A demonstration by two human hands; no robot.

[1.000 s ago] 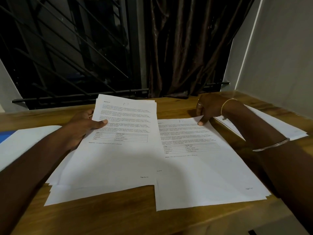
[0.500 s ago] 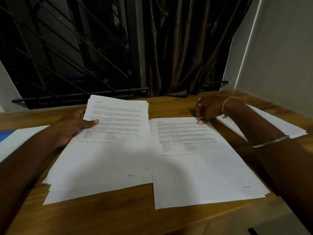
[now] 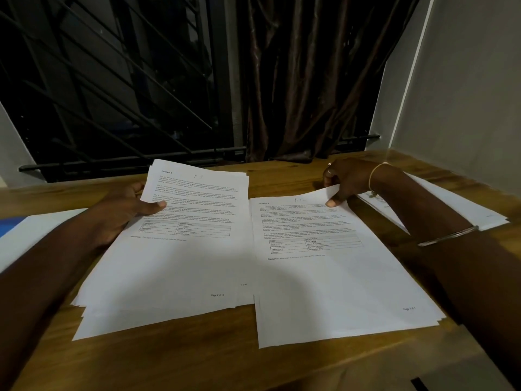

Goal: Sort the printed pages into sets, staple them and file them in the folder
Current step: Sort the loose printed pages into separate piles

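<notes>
Paper piles: four on the wooden desk (image 3: 197,351), two side by side in front of the person and one out at each side.
Left stack (image 3: 169,272): loosely fanned sheets, with several lower edges showing in steps at the near end. The top page carries one heading, blocks of text, one table and a page number at the foot.
Right stack (image 3: 344,292): lies just beside the left stack, their inner edges touching or nearly so. It is squarer, with a few edges showing at the near right corner, and its top page also carries one table.
Left hand (image 3: 127,213): grips the left edge of the left stack's upper sheets, thumb on top and fingers underneath, with the far end tilted up off the desk.
Right hand (image 3: 346,182): pinches the far right corner of the right stack's top sheet (image 3: 329,194), and that corner is curled up off the page below.
Hands: two, well apart, each clamped on its own stack.
Right side pile (image 3: 468,206): flat on the desk, partly behind the right forearm.
Left side pile (image 3: 39,232): white paper with one blue strip (image 3: 11,222) at its far edge; what the blue thing is cannot be told.
Jewellery: one ring (image 3: 329,171), one thin gold bracelet (image 3: 375,176) and one silver bangle (image 3: 448,235), all on the right hand and arm.
Behind the desk: one dark curtain (image 3: 296,80) and one barred window (image 3: 112,80).
</notes>
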